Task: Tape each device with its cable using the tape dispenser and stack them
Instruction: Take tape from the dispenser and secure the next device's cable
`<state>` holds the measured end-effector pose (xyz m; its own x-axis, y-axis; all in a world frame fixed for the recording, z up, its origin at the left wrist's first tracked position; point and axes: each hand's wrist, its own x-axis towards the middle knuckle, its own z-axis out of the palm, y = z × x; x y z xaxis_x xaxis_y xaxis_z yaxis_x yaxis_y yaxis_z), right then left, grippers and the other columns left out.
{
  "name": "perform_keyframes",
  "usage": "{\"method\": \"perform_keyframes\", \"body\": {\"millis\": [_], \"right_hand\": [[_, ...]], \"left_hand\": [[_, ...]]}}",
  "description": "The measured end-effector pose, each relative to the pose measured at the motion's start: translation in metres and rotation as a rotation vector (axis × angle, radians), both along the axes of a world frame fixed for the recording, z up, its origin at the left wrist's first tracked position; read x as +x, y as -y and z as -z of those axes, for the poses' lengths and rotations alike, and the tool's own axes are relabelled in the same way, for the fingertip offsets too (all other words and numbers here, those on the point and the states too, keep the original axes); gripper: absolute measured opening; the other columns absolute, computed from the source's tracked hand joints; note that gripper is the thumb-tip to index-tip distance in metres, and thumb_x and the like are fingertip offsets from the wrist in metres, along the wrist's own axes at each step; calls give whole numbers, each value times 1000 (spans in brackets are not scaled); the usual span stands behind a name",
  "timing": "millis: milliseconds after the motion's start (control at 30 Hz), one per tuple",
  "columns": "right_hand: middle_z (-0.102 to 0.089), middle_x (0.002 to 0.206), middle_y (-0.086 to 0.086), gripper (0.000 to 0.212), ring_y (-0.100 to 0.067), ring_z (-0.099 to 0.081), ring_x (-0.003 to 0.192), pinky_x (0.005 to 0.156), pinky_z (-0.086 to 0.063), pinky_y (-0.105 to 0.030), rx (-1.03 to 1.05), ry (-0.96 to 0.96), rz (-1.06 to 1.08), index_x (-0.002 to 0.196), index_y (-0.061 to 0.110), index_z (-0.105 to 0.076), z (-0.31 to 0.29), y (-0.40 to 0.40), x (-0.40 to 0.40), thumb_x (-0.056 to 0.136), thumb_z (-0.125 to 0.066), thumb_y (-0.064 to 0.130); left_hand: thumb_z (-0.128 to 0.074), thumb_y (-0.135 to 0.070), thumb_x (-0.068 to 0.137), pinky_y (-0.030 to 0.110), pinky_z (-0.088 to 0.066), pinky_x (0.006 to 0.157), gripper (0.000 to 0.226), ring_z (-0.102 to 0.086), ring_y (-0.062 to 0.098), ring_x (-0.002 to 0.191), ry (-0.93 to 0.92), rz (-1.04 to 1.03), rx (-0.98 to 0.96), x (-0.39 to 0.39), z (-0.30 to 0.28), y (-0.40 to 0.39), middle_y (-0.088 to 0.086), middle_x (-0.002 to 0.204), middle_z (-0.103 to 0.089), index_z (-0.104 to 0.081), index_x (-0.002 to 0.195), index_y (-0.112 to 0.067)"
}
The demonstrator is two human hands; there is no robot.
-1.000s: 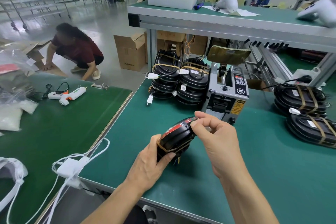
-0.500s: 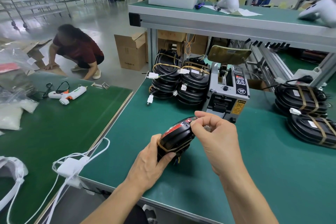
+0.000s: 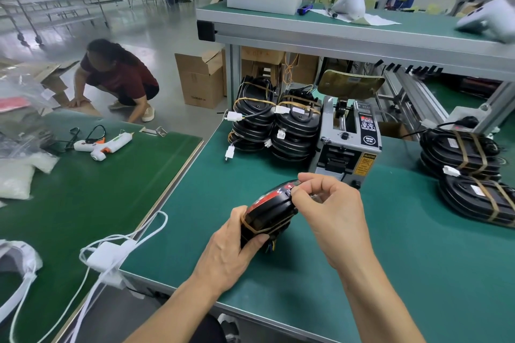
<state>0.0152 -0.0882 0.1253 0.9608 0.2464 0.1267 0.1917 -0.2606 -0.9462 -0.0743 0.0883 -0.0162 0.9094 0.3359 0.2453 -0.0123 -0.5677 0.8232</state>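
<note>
A black oval device [image 3: 269, 210] with a red top face and a tan tape band is held on edge above the green bench. My left hand [image 3: 230, 255] grips its lower end, thumb on the side. My right hand [image 3: 330, 211] pinches at its upper rim with thumb and forefinger, a clear strip of tape between the fingers. Coloured wires poke out under the device. The grey tape dispenser [image 3: 348, 145] stands just behind my hands. Taped black devices are stacked to its left [image 3: 274, 125] and at the right [image 3: 471, 172].
The bench mat [image 3: 418, 259] stretches to the right and front. A second green table [image 3: 83, 189] at the left holds a glue gun [image 3: 110, 145], plastic bags and white cables [image 3: 111, 253]. A person [image 3: 117, 78] crouches on the floor beyond. A shelf [image 3: 348, 33] overhangs the dispenser.
Almost nothing moves. My right fingers shift slightly along the device's upper rim while my left hand keeps the same hold.
</note>
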Motion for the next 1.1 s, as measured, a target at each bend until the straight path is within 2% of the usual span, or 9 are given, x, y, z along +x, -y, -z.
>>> {"method": "perform_keyframes", "body": {"millis": [167,267,400,500,633,700,833,1000,1100], "right_hand": [[-73,105,26,3,0,-70,93,87,-56,-34,27,-16,17,73,33,-76,2,0,-3,74,-73,31],[-72,105,29,12,-1,-70,90,82,-55,-31,31,-23,26,74,35,-76,3,-1,-4,67,-68,40],[-71,104,32,20,-7,-71,92,85,-57,-34,64,-43,35,76,30,-74,5,-2,-4,64,-68,46],[-74,103,25,14,-12,-71,97,88,-57,-34,122,-85,37,82,27,-68,10,-1,0,73,-78,33],[-77,101,13,14,-8,-69,96,86,-50,-22,268,-211,10,90,21,-71,12,-3,4,85,-78,10],[-76,94,9,12,-6,-67,90,87,-49,-21,321,-238,9,95,19,-72,12,-5,4,88,-77,11],[-74,95,4,14,-6,-65,88,77,-45,-8,307,-214,12,96,24,-72,15,-10,4,86,-82,19],[-72,101,7,10,-13,-65,89,83,-50,-29,214,-94,49,94,39,-71,19,-14,-1,88,-72,31],[-70,105,9,15,-11,-64,92,85,-51,-30,161,-9,57,95,43,-68,21,-17,-6,93,-65,29]], "left_hand": [[-49,-86,93,40,-56,87,59,-68,15,97,-1,8,4,-1,0,0,-16,109,-71,-43,133,-43],[-50,-85,94,40,-56,87,58,-68,15,97,-6,6,3,0,1,0,-16,109,-71,-43,133,-42],[-50,-84,94,42,-57,87,58,-68,16,98,-7,3,6,0,1,-1,-15,110,-71,-44,133,-41],[-50,-84,94,42,-56,86,58,-68,16,97,-7,3,7,0,1,-1,-16,110,-70,-44,133,-41],[-49,-85,94,40,-56,86,59,-67,14,95,-10,2,4,0,1,-1,-16,108,-70,-44,133,-41],[-49,-85,94,39,-55,86,58,-67,13,95,-12,2,4,0,1,0,-16,107,-70,-43,132,-42],[-50,-85,94,37,-54,87,58,-67,13,97,-7,-3,5,0,1,0,-16,109,-70,-44,131,-42],[-47,-87,92,39,-55,88,62,-66,13,98,-22,4,7,0,0,0,-16,110,-70,-44,133,-40],[-46,-88,91,40,-55,88,64,-67,14,98,-29,4,10,-1,0,0,-15,111,-70,-43,134,-40]]}}
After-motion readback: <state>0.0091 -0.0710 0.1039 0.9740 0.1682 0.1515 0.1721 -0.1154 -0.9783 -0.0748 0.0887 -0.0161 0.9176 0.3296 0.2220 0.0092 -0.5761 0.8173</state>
